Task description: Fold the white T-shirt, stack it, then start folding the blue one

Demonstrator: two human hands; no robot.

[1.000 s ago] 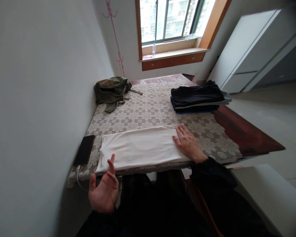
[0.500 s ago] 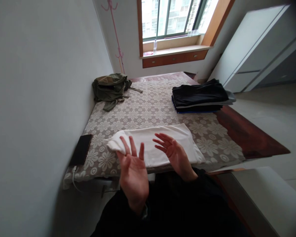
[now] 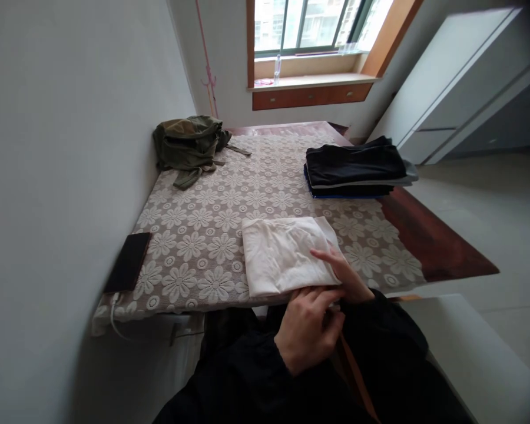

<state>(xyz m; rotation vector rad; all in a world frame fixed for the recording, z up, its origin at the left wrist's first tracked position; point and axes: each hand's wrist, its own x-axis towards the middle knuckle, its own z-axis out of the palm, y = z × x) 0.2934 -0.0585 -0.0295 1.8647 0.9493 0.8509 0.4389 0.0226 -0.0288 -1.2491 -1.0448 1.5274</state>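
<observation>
A white cloth (image 3: 287,253), folded into a rough rectangle with wrinkles on top, lies at the near edge of the table. At its right side my right hand (image 3: 348,275) closes on the edge, with one digit lying over the top and the other fingers mostly hidden. My left hand (image 3: 310,325) is curled at the near right corner of the cloth, back of the hand up. Its fingertips go in at the cloth's near edge, partly out of sight, and it sits close against my right hand.
A patterned tablecloth (image 3: 221,247) covers most of the table. Dark folded clothes (image 3: 355,168) are stacked at the back right, a green backpack (image 3: 188,147) at the back left. A black tablet-like device (image 3: 128,262) with a white cable (image 3: 113,315) lies by the left wall.
The white cloth's left part has been folded over to the right, making it shorter. Both hands, open and raised before, have moved right and down to its near right corner.
</observation>
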